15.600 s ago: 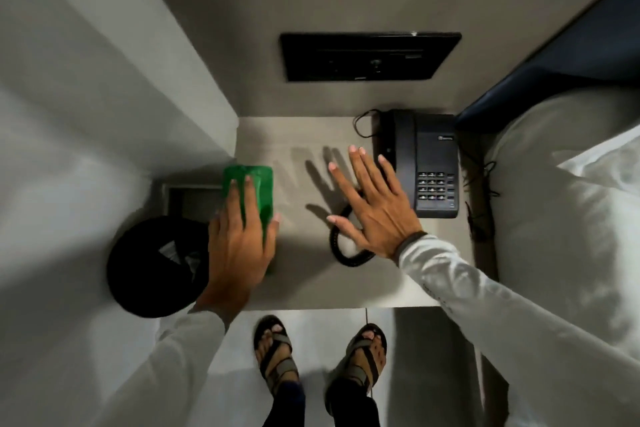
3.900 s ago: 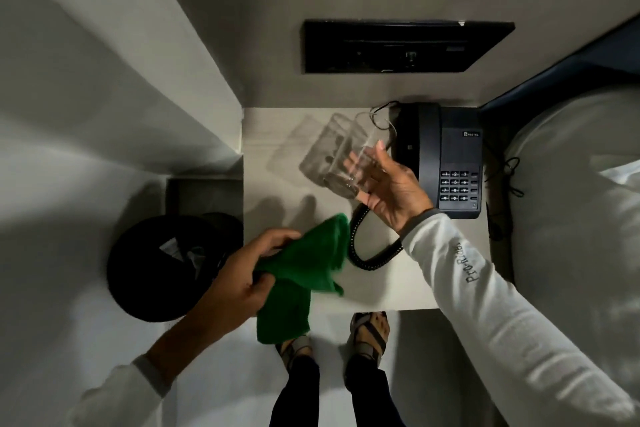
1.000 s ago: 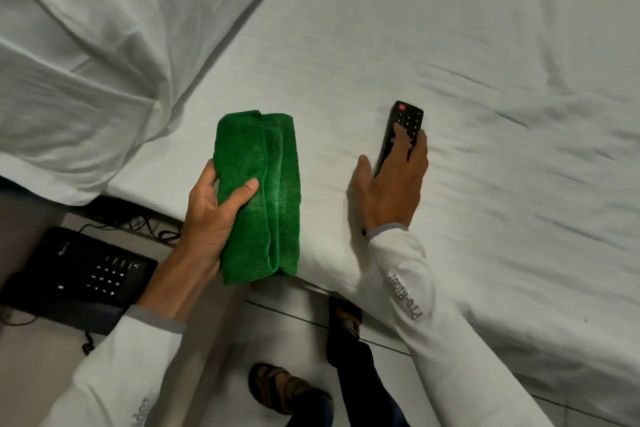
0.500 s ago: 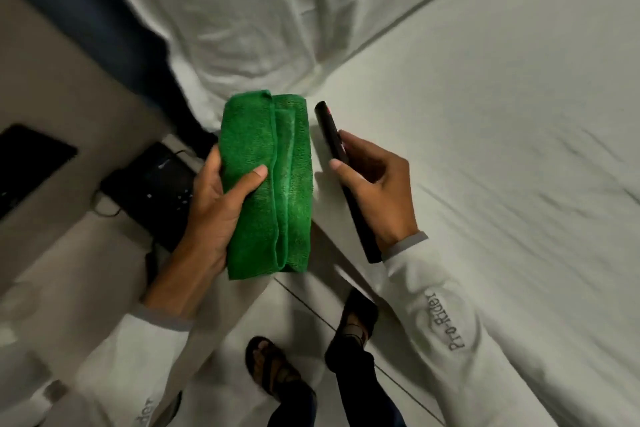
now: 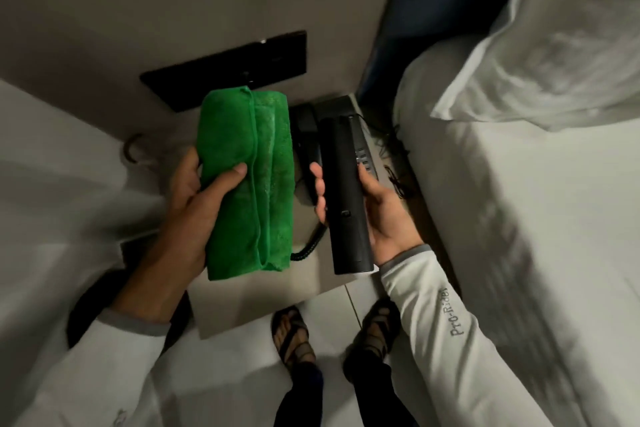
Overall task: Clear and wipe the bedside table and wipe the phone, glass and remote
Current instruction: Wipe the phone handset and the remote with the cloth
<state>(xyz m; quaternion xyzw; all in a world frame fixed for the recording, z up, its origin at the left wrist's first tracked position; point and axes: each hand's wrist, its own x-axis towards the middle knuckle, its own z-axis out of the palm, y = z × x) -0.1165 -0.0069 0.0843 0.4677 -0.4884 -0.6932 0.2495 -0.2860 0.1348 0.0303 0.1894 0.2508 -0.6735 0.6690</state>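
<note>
Green microfibre cloth (image 5: pixel 247 184), folded into a long pad, gripped in the left hand (image 5: pixel 194 204) with thumb across the front and fingers behind, raised above the bedside table (image 5: pixel 263 291). At far left, low in the frame, a dark round bin (image 5: pixel 93 305) on the floor, partly hidden by the left sleeve (image 5: pixel 86 367). Behind the cloth, on the wall, a black switch panel (image 5: pixel 225 69). Just left of the cloth, near the table's back corner, a faint curved rim, perhaps the drinking glass (image 5: pixel 133 149), too blurred to tell for certain. Right of the cloth, black TV remote (image 5: pixel 344 198), back side up, clasped lengthwise in the right hand (image 5: pixel 384 215), fingertips on its left edge and thumb on its right. Cloth and remote close together, not touching. Beneath both, black desk phone (image 5: pixel 311 135) on the table, against the wall, coiled cord (image 5: pixel 308 246) looping forward. Thin cables (image 5: pixel 394 163) along the table's right edge. Further right, white bed sheet (image 5: pixel 519 218) and pillow (image 5: pixel 554 45), dark blue headboard (image 5: pixel 433 10) above. Below, two sandalled feet (image 5: pixel 294 333) on pale floor tiles.
</note>
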